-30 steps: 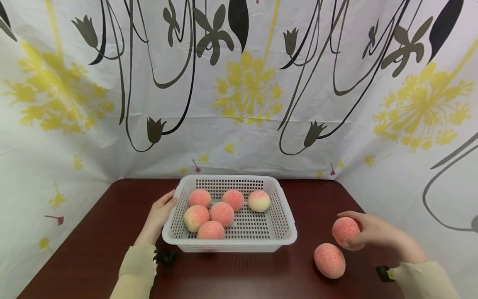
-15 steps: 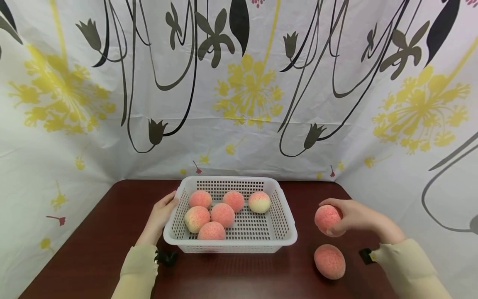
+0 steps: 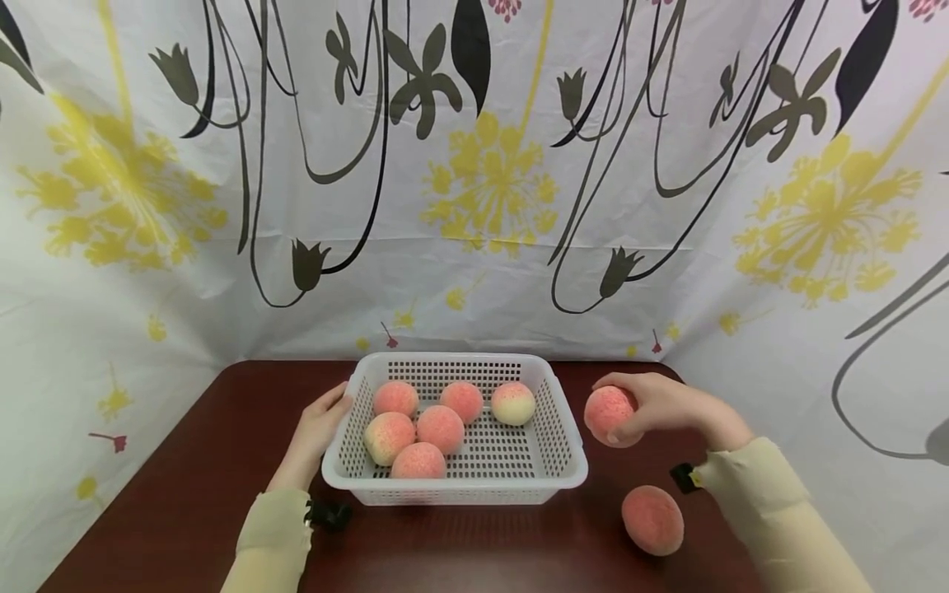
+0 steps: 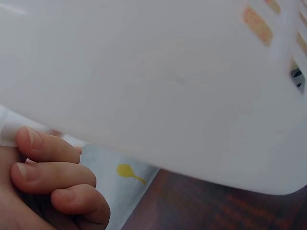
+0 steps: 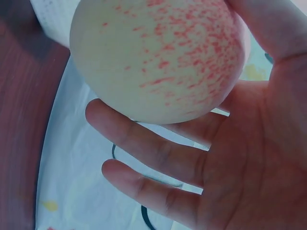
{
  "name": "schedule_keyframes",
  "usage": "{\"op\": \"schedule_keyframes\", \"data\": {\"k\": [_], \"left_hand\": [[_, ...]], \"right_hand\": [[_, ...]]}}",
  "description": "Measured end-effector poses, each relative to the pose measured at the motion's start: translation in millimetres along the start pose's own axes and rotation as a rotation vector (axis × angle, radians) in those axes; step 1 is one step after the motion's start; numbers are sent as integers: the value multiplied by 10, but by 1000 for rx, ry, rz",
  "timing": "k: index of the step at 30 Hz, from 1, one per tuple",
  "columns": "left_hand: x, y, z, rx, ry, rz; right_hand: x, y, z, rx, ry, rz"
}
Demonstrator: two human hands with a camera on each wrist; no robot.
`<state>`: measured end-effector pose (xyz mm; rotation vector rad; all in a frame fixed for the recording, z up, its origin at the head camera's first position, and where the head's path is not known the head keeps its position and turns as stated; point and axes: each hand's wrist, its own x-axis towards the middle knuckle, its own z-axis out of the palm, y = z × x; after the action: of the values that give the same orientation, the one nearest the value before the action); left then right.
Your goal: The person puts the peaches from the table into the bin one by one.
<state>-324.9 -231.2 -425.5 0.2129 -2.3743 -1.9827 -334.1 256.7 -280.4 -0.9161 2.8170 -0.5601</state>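
Note:
A white perforated plastic basket [image 3: 489, 486] stands on the table, with several pink and cream peaches [image 3: 441, 429] grouped mostly in its left half. My left hand [image 3: 319, 428] holds the basket's left rim; in the left wrist view its fingers [image 4: 53, 175] curl beside the white wall. Just off the basket's right side, my right hand [image 3: 660, 403] grips a peach [image 3: 606, 412] between thumb and fingers. Seen from the right wrist, that peach [image 5: 158, 62] is cream with red speckles, and two lower fingers extend beneath it. Another peach [image 3: 652, 520] lies on the table below the right hand.
The dark red-brown table [image 3: 474, 548] reaches back to a white cloth [image 3: 474, 305] with yellow and grey floral prints, which hangs behind and along both sides. Black wrist devices [image 3: 329, 515] sit at both cuffs.
My right hand has carried the gripped peach leftward and slightly away from me, closer to the basket. My left hand, the basket and the peach on the table have stayed in place.

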Motion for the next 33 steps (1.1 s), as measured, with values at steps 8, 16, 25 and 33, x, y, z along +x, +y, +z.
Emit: {"op": "schedule_keyframes", "data": {"k": [8,16,25,33], "left_hand": [[31,21,15,-6,6,0],[26,-20,19,-13,14,8],[11,-8,38,-22,14,19],[2,-12,13,0,34,22]], "right_hand": [[246,-135,88,66,-48,-25],[450,-259,159,89,-87,-23],[781,-463,242,30,-172,-18],[979,-617,354,6,-236,-84]]}}
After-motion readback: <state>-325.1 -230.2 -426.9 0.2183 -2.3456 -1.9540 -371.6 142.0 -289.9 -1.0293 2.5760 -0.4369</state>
